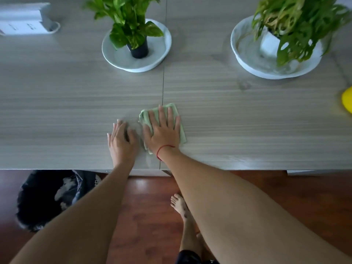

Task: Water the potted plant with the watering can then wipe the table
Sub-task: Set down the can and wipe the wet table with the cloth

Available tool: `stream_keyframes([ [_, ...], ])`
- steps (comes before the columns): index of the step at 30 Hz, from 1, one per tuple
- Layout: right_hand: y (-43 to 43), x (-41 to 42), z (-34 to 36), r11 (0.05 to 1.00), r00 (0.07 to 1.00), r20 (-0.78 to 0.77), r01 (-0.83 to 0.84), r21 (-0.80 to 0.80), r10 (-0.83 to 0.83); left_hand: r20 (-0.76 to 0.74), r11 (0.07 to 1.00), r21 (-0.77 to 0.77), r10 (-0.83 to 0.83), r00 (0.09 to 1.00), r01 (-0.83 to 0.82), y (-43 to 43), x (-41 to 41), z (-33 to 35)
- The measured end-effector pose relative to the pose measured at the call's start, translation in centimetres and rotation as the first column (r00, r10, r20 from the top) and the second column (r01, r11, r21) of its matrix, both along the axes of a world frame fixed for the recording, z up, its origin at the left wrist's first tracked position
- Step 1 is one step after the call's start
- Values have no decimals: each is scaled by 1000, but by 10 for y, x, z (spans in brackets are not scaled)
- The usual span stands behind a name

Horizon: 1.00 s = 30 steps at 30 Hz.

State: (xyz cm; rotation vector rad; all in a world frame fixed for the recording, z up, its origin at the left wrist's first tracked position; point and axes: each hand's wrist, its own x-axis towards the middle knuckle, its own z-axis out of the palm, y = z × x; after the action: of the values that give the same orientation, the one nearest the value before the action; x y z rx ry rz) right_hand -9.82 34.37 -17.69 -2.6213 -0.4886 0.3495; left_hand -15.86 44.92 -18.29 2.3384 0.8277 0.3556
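Observation:
A folded light-green cloth (177,111) lies on the grey wood-grain table (247,115) near its front edge. My right hand (163,130) presses flat on the cloth with straight, spread fingers. Just left of it, my left hand (121,139) rests palm-down on the bare table; it is motion-blurred. A leafy plant in a small black pot (138,49) stands in a white dish (162,52) at the back centre. A second plant in a white pot (269,43) stands in a white bowl (247,61) at the back right. The watering can's body is not visible.
A yellow object (347,101) is cut off by the right frame edge. A white box-like item (22,20) sits at the back left. Below the table edge are a red-brown wood floor, a dark patterned bundle (51,195) and my bare foot (179,203).

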Motion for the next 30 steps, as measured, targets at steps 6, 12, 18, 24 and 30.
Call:
stream_keyframes([
  [6, -24, 22, 24, 979, 985, -155, -46, 197, 77, 24, 992, 110, -59, 998, 56, -20, 15, 23],
  [12, -70, 25, 28, 957, 963, -78, -243, 160, 258, -43, 956, 64, -283, 958, 286, -51, 18, 21],
  [18, -46, 3, 15, 939, 941, 14, -337, -72, 338, -286, 899, 225, -307, 908, 375, -25, -6, 7],
  [24, -4, -25, 20, 881, 891, -81, -454, -130, 447, -421, 900, 182, -293, 859, 396, 18, -33, 20],
  [30, -27, -8, 51, 971, 975, 30, -222, 90, 220, -294, 917, 209, -271, 916, 339, -3, -9, 46],
])
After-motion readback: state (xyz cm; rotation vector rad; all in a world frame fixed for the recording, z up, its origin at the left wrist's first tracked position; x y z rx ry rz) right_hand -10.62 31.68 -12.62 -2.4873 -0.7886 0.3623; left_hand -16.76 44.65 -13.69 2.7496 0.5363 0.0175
